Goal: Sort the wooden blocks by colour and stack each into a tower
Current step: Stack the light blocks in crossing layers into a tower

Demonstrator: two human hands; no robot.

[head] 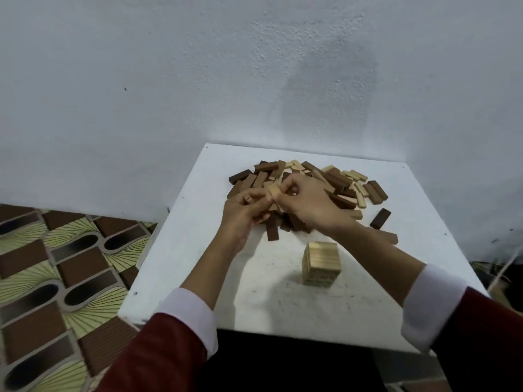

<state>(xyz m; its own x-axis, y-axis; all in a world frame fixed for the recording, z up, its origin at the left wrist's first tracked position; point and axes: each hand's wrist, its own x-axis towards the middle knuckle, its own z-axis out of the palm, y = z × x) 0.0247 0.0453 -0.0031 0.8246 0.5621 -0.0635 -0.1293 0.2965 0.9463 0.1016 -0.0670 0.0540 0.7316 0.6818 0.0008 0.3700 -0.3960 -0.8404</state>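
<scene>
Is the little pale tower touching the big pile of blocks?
Apart. The head view shows bare white table between the pale tower and the pile of blocks.

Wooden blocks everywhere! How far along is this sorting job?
Early. One short tower of pale wooden blocks stands near the front of the white square table. Both hands, left hand and right hand, grip a pale block. The mixed pile of brown and pale blocks remains; no brown tower shows.
</scene>
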